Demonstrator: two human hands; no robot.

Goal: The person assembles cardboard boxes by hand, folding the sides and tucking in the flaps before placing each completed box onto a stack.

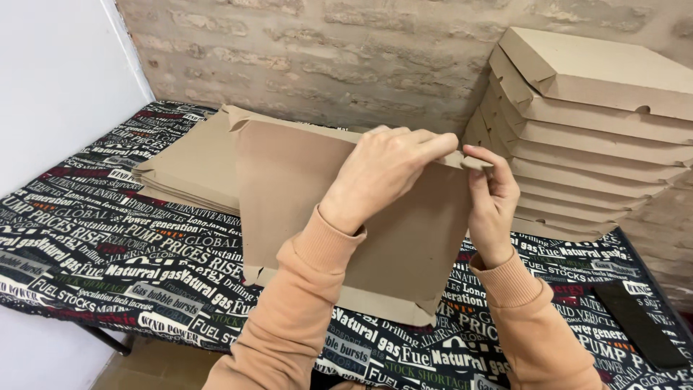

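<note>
A flat brown cardboard box blank [404,238] stands tilted up on the table in front of me, its lower edge resting on the printed cloth. My left hand [382,170] grips its top edge from above, fingers curled over the cardboard. My right hand [493,198] pinches the small flap at the top right corner between thumb and fingers. Both arms wear peach-coloured sleeves.
A stack of flat cardboard blanks [191,162] lies at the back left. Several folded flat boxes [577,123] are piled at the back right against the brick wall. The table's cloth [108,245] is black with printed text. A dark flat object [642,325] lies at the right edge.
</note>
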